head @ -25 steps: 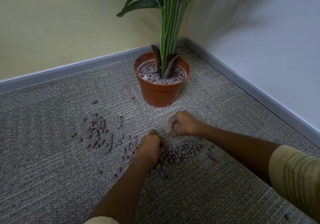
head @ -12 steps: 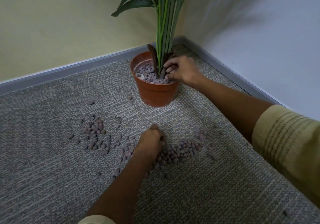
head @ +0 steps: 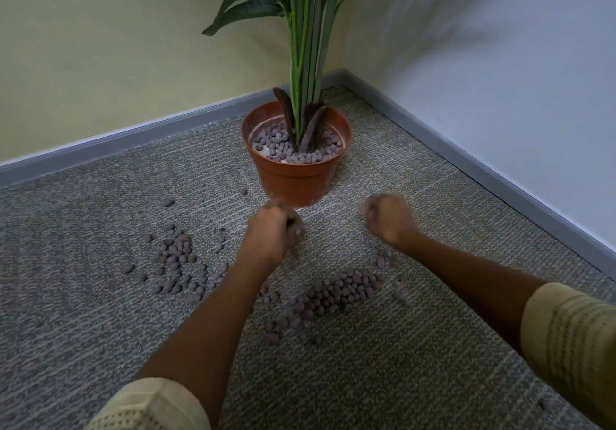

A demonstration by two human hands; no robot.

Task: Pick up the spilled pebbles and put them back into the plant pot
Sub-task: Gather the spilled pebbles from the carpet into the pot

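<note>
A terracotta plant pot with green stems stands in the corner of the carpet, its top covered with grey-purple pebbles. Spilled pebbles lie in front of it: one patch in the middle, another on the left, and a few on the right. My left hand is lifted just in front of the pot's base, fingers curled round pebbles that show at its fingertips. My right hand, blurred, hovers to the right of the pot with curled fingers; nothing shows in it.
Grey skirting runs along the yellow wall behind the pot, and more skirting lines the white wall on the right. Single stray pebbles lie farther left on the carpet. Plant leaves hang above the pot.
My right hand has come back from over the pot to the carpet in front of it. My left hand has risen from the middle patch toward the pot with pebbles.
</note>
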